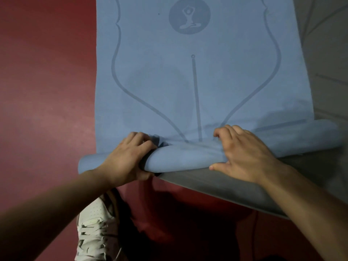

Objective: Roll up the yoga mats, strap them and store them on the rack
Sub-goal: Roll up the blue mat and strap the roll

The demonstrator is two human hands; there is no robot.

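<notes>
One blue mat is laid on the red floor, its near end rolled up. That end is clasped by two hands, left hand and right hand, fingers curled over it. Beneath it one grey mat, seemingly, is seen

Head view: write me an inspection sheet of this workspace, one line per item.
Surface: red floor, with the mats lying on it.
Job's things: blue mat, its near end wound into a roll and the rest flat; grey mat lies under it and shows at the right. No strap or rack seen.
Clutter: white shoe on the floor, on the near side of the roll.
Grips: left grip curled round the roll, thumb underneath; right grip on top of the roll, fingers curled over it, thumb spread along the near side.
Cables: nothing seen.
Surroundings: nothing seen beyond floor and mats.
</notes>
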